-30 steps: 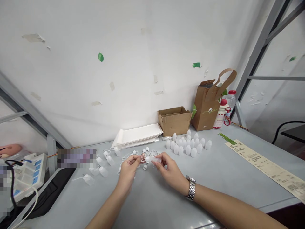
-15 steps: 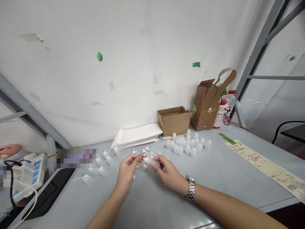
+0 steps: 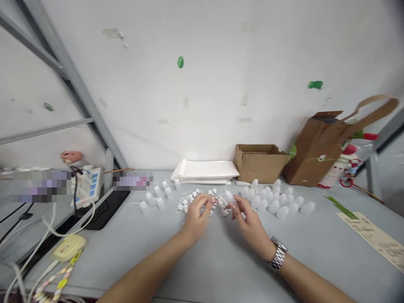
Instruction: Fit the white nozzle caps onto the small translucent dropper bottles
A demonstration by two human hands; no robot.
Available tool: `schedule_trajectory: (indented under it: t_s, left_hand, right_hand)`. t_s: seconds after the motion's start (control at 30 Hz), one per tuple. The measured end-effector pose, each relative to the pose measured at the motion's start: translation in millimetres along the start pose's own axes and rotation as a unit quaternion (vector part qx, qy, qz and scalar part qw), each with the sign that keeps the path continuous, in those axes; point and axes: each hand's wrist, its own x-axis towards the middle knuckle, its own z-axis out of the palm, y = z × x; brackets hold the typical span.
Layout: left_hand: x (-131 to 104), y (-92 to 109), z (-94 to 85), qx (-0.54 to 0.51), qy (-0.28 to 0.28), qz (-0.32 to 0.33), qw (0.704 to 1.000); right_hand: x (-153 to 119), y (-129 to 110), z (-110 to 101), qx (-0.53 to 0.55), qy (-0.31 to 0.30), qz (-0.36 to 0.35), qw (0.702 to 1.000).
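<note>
A small translucent white squeeze bottle (image 3: 231,198) is held tilted in my right hand (image 3: 248,219), pinched between thumb and fingers. My left hand (image 3: 198,214) is apart from that bottle, over a pile of small white caps with straps (image 3: 188,201). Its thumb and fingers are drawn together in a pinch; whatever lies between them is too small and blurred to make out. Right of my right hand stands a group of similar bottles without straps (image 3: 274,206). Several bottles fitted with caps (image 3: 160,203) stand to the left of the pile.
Behind the pile lies a stack of white sheets (image 3: 208,169), with an open cardboard box (image 3: 260,166) beside it. A brown paper bag (image 3: 311,155) and a drink bottle stand at the right. On the left are a black tray-like pad (image 3: 105,210), a power strip (image 3: 90,187) and cables.
My left hand has come away from the bottle in my right hand and moved over the caps. The bottle has tipped more upright. The camera view has turned left.
</note>
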Motion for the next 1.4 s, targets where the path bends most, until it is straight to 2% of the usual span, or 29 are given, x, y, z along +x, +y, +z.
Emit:
schedule_trajectory:
  t_s: [0.1,0.23,0.4,0.47,0.57,0.7,0.8,0.93,1.07,1.2,1.3,1.4]
  left_hand:
    - [-6.6,4.2,1.1,0.081,-0.006,0.142,0.986]
    - [-15.1,11.1,3.7,0.131,-0.012,0.304,0.944]
    - [-20.8,15.9,5.7,0.153,0.017,0.413,0.898]
    - [-21.2,16.3,6.1,0.150,0.029,0.437,0.887]
    - [-19.5,16.1,5.7,0.140,0.048,0.457,0.877]
    - [-14.7,15.6,2.6,0.156,0.051,0.434,0.886]
    - [-13.0,14.9,1.4,0.153,0.049,0.412,0.897]
    - [-16.3,13.4,4.8,0.160,0.021,0.409,0.898]
    - [-19.2,13.4,8.4,0.176,-0.019,0.419,0.890]
    - [-17.9,13.5,7.6,0.174,0.008,0.422,0.890]
    - [-18.0,13.1,5.7,0.153,0.028,0.421,0.893]
    - [-19.9,14.1,4.1,0.130,0.031,0.426,0.895]
  right_hand:
    - [1.0,7.9,3.8,0.022,0.002,0.003,1.000]
    - [4.1,9.0,8.5,0.049,0.031,0.003,0.998]
    - [26.0,-6.6,15.9,-0.065,0.115,-0.105,0.986]
    - [40.6,-15.9,24.9,-0.099,0.108,-0.122,0.982]
    - [64.8,-27.3,48.6,-0.113,0.050,-0.107,0.987]
    - [92.2,-31.4,90.5,-0.149,-0.021,-0.079,0.986]
    - [103.8,-30.2,116.2,-0.177,-0.045,-0.073,0.981]
    - [108.8,-29.5,134.7,-0.220,-0.062,-0.074,0.971]
    - [108.0,-30.2,141.7,-0.249,-0.078,-0.076,0.962]
    - [103.8,-33.0,141.3,-0.263,-0.077,-0.083,0.958]
    - [96.9,-35.6,132.1,-0.271,-0.062,-0.093,0.956]
    - [85.7,-34.9,110.1,-0.285,-0.038,-0.106,0.952]
